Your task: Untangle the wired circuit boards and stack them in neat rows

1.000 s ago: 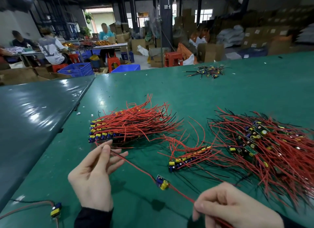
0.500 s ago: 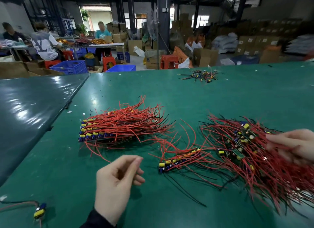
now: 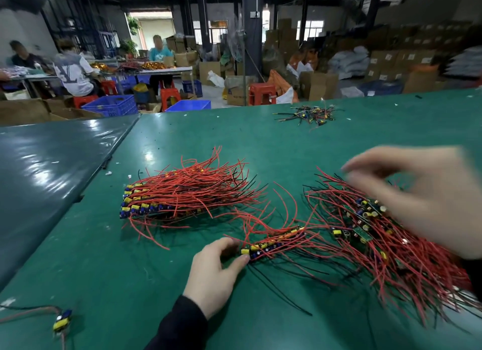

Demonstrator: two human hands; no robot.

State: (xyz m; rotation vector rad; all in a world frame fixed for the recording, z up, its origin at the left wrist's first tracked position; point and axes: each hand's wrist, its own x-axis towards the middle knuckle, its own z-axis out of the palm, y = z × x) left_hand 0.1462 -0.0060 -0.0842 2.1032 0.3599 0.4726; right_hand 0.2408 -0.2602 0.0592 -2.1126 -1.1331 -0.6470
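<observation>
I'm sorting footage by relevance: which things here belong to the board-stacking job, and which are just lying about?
Part of the job:
- tangled pile
- short row at the left hand
- big stacked rows
- right hand over the tangle

Lying about:
- stray board near the table edge
- far wire heap
- blue crates

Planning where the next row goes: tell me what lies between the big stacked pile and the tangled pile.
In the head view, a short row of boards with loose red wires lies between the stacked pile and the tangled pile.

Bare table (image 3: 260,140) beyond; wire piles (image 3: 182,193) crowd centre.
</observation>
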